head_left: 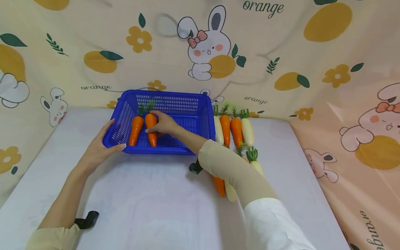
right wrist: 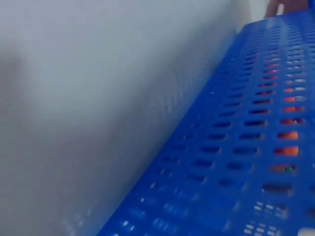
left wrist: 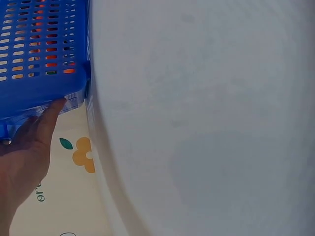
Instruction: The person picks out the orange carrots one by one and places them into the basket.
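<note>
In the head view a blue basket (head_left: 162,150) holds two orange carrots with green tops, side by side in its left part. The right hand (head_left: 164,124) pinches the right carrot (head_left: 151,121) between thumb and fingers, inside the basket. To its left lies the other carrot (head_left: 135,131), untouched. The left hand (head_left: 98,149) holds the basket's left front corner, thumb at the front rim and fingers along the left side. The left wrist view shows the left hand (left wrist: 29,152) against the basket wall (left wrist: 44,91). In the right wrist view the basket wall (right wrist: 197,142) hides the right hand.
Right of the basket, carrots (head_left: 236,132) and white radishes (head_left: 247,132) lie in a row on the white table (head_left: 156,208). More of both lie nearer the front, partly behind the right sleeve (head_left: 237,170). A patterned cloth (head_left: 265,45) hangs behind the table.
</note>
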`<state>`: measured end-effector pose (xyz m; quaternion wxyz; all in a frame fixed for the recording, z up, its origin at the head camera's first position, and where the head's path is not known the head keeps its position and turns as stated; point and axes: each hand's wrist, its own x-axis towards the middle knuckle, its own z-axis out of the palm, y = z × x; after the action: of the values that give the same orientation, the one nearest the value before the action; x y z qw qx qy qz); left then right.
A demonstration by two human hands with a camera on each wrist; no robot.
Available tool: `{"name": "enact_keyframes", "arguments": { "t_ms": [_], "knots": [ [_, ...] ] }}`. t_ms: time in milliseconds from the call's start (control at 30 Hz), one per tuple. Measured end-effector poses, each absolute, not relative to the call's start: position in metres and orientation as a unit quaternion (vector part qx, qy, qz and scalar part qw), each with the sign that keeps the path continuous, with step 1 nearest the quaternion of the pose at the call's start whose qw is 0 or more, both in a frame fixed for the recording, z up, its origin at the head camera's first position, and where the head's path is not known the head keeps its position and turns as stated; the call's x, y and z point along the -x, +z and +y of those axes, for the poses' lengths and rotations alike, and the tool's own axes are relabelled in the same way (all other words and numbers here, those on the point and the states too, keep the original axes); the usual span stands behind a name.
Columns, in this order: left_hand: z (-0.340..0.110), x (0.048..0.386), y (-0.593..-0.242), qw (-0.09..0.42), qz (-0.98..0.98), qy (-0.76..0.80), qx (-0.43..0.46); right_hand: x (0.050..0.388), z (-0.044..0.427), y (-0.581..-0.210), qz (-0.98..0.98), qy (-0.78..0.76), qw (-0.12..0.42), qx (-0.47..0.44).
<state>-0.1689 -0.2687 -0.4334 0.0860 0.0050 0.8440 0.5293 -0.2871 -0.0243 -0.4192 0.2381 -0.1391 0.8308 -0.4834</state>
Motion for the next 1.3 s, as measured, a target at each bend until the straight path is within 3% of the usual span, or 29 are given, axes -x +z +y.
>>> {"name": "enact_keyframes", "arguments": {
  "t_ms": [333,633,1300],
  "knots": [
    [-0.267,0.169,-0.435,0.088,0.838,0.539,-0.012,0.286,-0.038,-0.429,0.835,-0.475,0.242,0.135],
    [-0.266,0.167,-0.435,0.086,0.836,0.543,-0.012,0.289,-0.032,-0.430,0.806,-0.495,0.290,0.148],
    [-0.267,0.168,-0.431,0.086,0.854,0.514,-0.007,0.282,0.054,-0.399,0.762,-0.580,0.230,0.171]
  ]
}}
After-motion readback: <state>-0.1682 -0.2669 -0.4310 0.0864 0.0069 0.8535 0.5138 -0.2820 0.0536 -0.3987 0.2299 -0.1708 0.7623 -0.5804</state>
